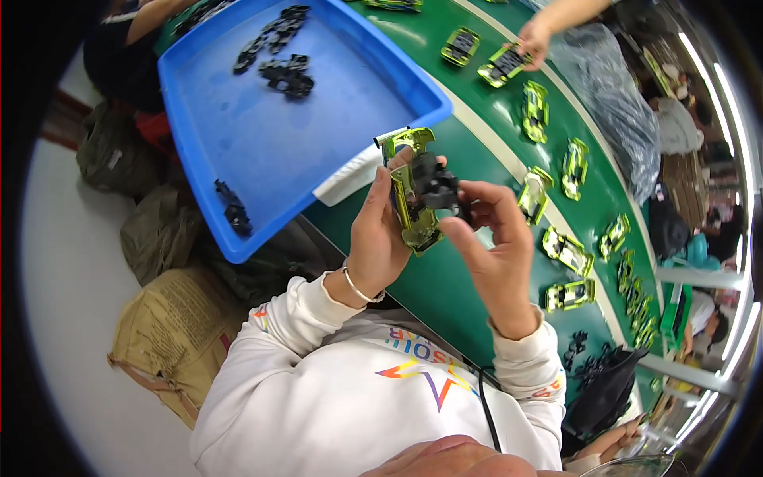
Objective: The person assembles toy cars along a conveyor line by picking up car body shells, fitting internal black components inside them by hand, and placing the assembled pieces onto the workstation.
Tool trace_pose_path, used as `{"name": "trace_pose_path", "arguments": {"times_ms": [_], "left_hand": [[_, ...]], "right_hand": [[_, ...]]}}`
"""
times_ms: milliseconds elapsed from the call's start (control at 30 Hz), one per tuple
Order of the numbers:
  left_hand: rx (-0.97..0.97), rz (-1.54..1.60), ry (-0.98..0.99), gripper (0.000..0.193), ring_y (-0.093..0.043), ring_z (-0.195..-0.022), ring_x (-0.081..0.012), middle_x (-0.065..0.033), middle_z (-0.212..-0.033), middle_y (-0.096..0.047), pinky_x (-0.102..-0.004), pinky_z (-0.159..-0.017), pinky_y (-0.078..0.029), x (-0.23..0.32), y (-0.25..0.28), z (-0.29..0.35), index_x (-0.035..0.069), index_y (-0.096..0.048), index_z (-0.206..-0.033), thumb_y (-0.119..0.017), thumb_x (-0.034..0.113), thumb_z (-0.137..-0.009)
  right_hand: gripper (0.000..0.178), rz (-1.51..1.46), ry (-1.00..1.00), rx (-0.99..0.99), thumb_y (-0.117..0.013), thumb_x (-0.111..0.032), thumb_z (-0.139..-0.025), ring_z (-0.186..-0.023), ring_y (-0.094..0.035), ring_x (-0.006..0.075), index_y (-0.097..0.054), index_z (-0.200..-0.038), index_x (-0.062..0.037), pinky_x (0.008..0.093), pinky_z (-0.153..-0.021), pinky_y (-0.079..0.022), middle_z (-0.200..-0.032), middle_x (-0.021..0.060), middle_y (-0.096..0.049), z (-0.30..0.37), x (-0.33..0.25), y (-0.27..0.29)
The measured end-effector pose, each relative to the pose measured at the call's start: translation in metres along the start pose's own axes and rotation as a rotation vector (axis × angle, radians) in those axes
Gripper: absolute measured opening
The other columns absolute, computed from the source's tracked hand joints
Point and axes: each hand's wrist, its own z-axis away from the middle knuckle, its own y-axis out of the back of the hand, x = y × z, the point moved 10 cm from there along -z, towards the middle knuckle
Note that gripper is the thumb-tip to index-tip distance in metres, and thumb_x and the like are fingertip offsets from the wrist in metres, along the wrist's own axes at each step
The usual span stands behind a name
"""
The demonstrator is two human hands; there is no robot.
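Observation:
My left hand (379,245) is closed round a yellow-green toy car body (419,233), its open underside facing up toward me. In my right hand (501,246), thumb and fingers pinch a black plastic car part (435,184), perhaps a chassis. The black part sits against the inside of the car body, partly over it; I cannot tell whether the two are joined. Both hands are held above the green table near the corner of a blue tray (270,143).
Black car parts (288,77) lie in the blue tray. Several yellow-green car bodies (535,111) are spread over the green table (429,290) to the right. Another person's hand (534,44) touches one at the far side. A large paper sack (175,334) stands at left.

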Motion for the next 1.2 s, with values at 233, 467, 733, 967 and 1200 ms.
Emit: {"name": "trace_pose_path", "arguments": {"times_ms": [233,467,733,967,1200], "left_hand": [[-0.062,-0.092,0.066,0.057,-0.058,-0.117,-0.0224,-0.0114,-0.134,-0.054,-0.0399,-0.101,-0.049,-0.063,-0.026,-0.004,0.007,-0.039,-0.142,-0.023,0.048,-0.107],[-0.068,-0.114,0.109,0.059,-0.057,-0.120,-0.0225,-0.0124,-0.137,-0.052,-0.0385,-0.104,-0.047,-0.087,-0.036,-0.006,0.005,-0.038,-0.143,-0.024,0.049,-0.107],[-0.081,-0.095,0.122,0.061,-0.055,-0.121,-0.0221,-0.0116,-0.138,-0.052,-0.0400,-0.101,-0.048,-0.090,-0.028,-0.011,0.004,-0.038,-0.144,-0.023,0.050,-0.106],[-0.077,-0.072,0.165,0.062,-0.056,-0.120,-0.0224,-0.0109,-0.136,-0.053,-0.0398,-0.102,-0.048,-0.087,-0.025,-0.013,0.006,-0.040,-0.142,-0.022,0.052,-0.106],[-0.062,-0.087,0.159,0.062,-0.056,-0.120,-0.0226,-0.0109,-0.135,-0.053,-0.0392,-0.102,-0.049,-0.084,-0.025,-0.013,0.006,-0.040,-0.142,-0.021,0.052,-0.106]], "right_hand": [[0.037,0.276,0.122,0.176,-0.081,-0.010,-0.078,-0.083,-0.065,0.0224,-0.062,-0.108,0.0002,0.0308,-0.070,-0.054,-0.104,0.0123,-0.063,0.031,-0.003,0.049],[0.034,0.256,0.160,0.378,-0.082,-0.011,-0.078,-0.083,-0.065,0.0244,-0.064,-0.105,-0.0006,0.0316,-0.071,-0.055,-0.102,0.0133,-0.062,0.041,0.009,0.083],[0.030,0.245,0.029,0.224,-0.074,-0.008,-0.083,-0.086,-0.062,0.0209,-0.064,-0.110,-0.0006,0.0281,-0.065,-0.050,-0.118,0.0114,-0.059,0.033,0.019,0.057],[0.038,0.210,0.096,0.205,-0.078,-0.005,-0.079,-0.088,-0.069,0.0290,-0.065,-0.113,0.0027,0.0316,-0.063,-0.059,-0.115,0.0161,-0.060,0.036,0.008,0.053],[0.041,0.302,0.099,0.216,-0.082,-0.009,-0.076,-0.085,-0.069,0.0275,-0.066,-0.112,0.0012,0.0320,-0.063,-0.059,-0.115,0.0150,-0.060,0.036,0.007,0.051]]}}
